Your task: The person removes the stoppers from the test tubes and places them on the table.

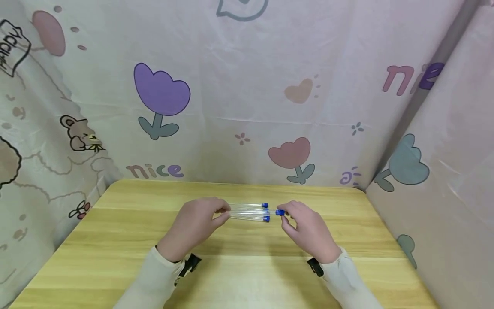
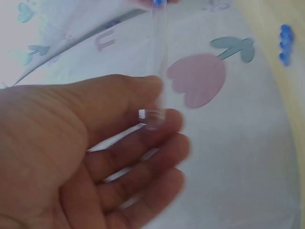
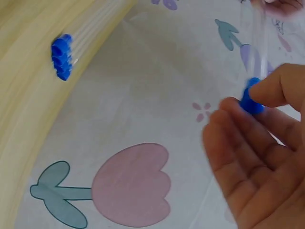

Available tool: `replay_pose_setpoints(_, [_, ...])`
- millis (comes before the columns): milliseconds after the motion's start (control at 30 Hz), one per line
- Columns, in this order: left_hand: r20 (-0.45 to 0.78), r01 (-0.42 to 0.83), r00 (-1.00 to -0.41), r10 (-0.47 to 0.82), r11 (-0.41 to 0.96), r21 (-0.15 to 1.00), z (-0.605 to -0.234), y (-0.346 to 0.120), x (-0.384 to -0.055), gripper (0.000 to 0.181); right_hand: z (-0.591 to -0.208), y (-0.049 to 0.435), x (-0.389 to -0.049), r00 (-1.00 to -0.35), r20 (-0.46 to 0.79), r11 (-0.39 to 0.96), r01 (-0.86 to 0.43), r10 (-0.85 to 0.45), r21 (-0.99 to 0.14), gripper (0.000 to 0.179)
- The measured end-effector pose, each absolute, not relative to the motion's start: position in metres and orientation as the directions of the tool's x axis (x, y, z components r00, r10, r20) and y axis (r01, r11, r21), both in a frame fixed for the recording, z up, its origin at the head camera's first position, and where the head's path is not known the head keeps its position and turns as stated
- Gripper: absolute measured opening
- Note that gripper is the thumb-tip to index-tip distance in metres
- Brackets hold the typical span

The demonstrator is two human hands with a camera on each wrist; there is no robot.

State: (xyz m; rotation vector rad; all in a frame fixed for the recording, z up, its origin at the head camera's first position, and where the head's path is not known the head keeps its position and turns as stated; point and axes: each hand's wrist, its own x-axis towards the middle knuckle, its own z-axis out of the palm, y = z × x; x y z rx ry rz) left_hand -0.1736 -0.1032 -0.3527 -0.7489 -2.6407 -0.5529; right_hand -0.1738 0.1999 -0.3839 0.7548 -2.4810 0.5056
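Note:
A slim clear tube (image 2: pixel 159 57) with a blue cap (image 3: pixel 252 98) is stretched between my two hands, lifted above the table. My left hand (image 1: pixel 198 221) pinches its clear end between thumb and index finger, the other fingers loosely bent. At the other end, my right hand (image 1: pixel 308 227) grips the blue cap with thumb and fingers. Several similar tubes (image 3: pixel 93 33) lie side by side on the table, their blue caps (image 3: pixel 62 57) in a row. In the head view, the held tube overlaps them and my left fingers hide their far ends.
The light wood table (image 1: pixel 247 274) reaches back to a printed cloth (image 1: pixel 231 86) with flowers and words, which also hangs along the left and right sides. Dark wrist devices (image 1: pixel 191 264) sit at both cuffs.

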Motion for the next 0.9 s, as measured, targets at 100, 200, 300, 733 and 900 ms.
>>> replay_pose_setpoints(100, [0.569, 0.636, -0.692, 0.444, 0.748, 0.19, -0.344, -0.109, -0.172, 0.012, -0.378, 0.201, -0.17, -0.642, 0.647, 0.734, -0.655, -0.411, -0.183, 0.022])
replay_pose_setpoints(200, [0.687, 0.704, -0.57, 0.45, 0.699, 0.126, -0.338, -0.116, -0.173, 0.017, -0.373, 0.202, -0.166, -0.571, 0.725, 0.7, -0.693, -0.385, -0.175, 0.021])
replay_pose_setpoints(300, [0.746, 0.729, -0.512, 0.426, 0.675, 0.114, -0.335, -0.122, -0.173, 0.024, -0.368, 0.2, -0.162, -0.49, 0.798, 0.675, -0.723, -0.351, -0.147, 0.015])
replay_pose_setpoints(733, [0.729, 0.722, -0.513, 0.452, 0.687, 0.082, -0.334, -0.12, -0.17, 0.02, -0.369, 0.196, -0.161, -0.575, 0.789, 0.655, -0.685, -0.216, -0.32, 0.025])
replay_pose_setpoints(900, [0.715, 0.714, -0.516, 0.471, 0.698, 0.056, -0.337, -0.118, -0.169, 0.018, -0.373, 0.194, -0.163, -0.577, 0.794, 0.669, -0.669, -0.191, -0.324, 0.027])
